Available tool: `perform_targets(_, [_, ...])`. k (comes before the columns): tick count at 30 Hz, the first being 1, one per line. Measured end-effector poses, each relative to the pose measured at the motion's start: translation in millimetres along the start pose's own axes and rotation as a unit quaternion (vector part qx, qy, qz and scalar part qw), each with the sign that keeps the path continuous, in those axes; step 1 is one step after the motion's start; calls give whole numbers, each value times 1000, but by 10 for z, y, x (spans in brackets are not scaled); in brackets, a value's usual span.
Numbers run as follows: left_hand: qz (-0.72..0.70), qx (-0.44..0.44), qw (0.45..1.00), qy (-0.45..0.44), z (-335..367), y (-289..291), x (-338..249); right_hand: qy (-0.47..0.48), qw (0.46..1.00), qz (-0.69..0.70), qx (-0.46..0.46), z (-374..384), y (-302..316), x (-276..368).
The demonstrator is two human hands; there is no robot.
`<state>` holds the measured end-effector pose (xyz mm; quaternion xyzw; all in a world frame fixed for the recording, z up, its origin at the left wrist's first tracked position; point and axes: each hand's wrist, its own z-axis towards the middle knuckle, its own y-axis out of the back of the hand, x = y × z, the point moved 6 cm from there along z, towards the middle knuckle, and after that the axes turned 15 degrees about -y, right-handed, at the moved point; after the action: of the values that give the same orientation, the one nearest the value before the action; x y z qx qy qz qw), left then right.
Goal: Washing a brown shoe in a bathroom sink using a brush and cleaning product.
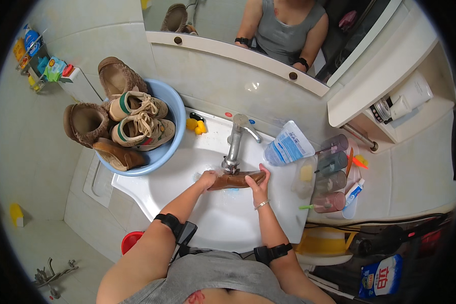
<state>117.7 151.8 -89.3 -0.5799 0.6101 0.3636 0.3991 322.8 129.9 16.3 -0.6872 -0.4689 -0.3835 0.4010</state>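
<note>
A brown leather shoe (pixel 231 182) lies crosswise right below the spout of the chrome tap (pixel 234 147), over the white washbasin (pixel 187 164). My left hand (pixel 207 180) grips the shoe's left end. My right hand (pixel 259 186), with a bracelet at its wrist, holds the other end, thumb on the near side and fingers reaching round the far side. Water seems to splash by my left hand. A light blue tub (pixel 173 144), heaped with fur-lined brown shoes (pixel 87 124) and cream sneakers (pixel 143 130), stands on the basin's left side.
Yellow and black toy ducks (pixel 196 126) sit behind the basin. To the right are a blue-and-white pouch (pixel 288 144), several tumblers (pixel 332 181) and a toothpaste tube (pixel 354 191). Overhead hang a mirror (pixel 212 25) and a shelf (pixel 339 109). A red bucket (pixel 130 241) stands low at left.
</note>
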Motion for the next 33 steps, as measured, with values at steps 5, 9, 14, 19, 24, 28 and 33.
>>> perform_targets(5, [35,94,986,131,-174,-7,-46,-116,987,17,-112,-9,-8,-71])
perform_targets(9, [-99,45,989,-99,-96,-47,-103,-307,921,141,-196,-97,219,-392])
perform_targets(14, [140,-19,926,-351,-112,-117,-402,-410,878,227,-93,-169,178,-517])
perform_targets(19, [303,-49,941,-140,54,-105,-261,-412,878,230,-75,-267,194,-553])
perform_targets(24, [-31,-20,996,78,268,206,634,-406,889,201,-69,-332,200,-689])
perform_targets(28, [0,253,955,153,-59,-24,578,-241,941,226,-72,-97,437,-725])
perform_targets(33, [-120,253,953,115,-679,-310,-283,-120,911,395,-16,62,227,-473])
